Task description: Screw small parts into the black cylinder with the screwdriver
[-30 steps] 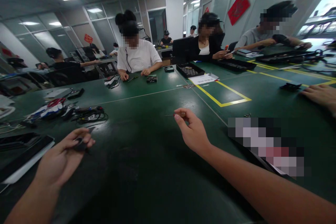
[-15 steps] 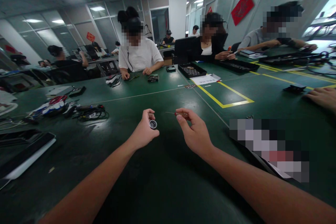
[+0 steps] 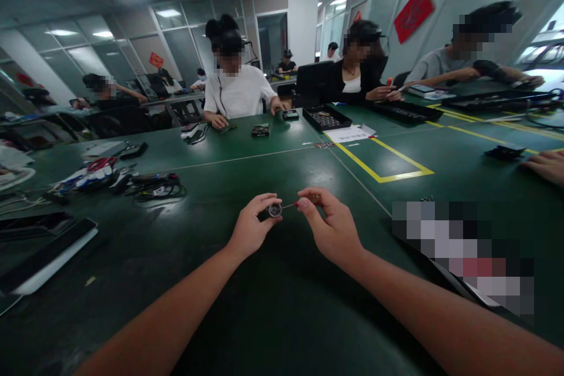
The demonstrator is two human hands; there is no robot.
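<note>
Pinching a small round metal part in the left hand, fingertips closed around it, its open face turned up toward the camera. Right hand clamped on a thin tool with a red grip, held between thumb and forefinger. Both hands meeting above the green desk, well clear of the cable pile on the left and the tray far across.

Tool long axis running roughly level, right to left, tip pointing at the round part and touching or just beside it; cannot tell which.

Risks, as judged: part is tiny and held in air only, so a sideways push from the tip could pop it out of the pinch and onto the dark desk, hard to find. Slight tilt of the tool could skid the tip off the rim into a fingertip.
</note>
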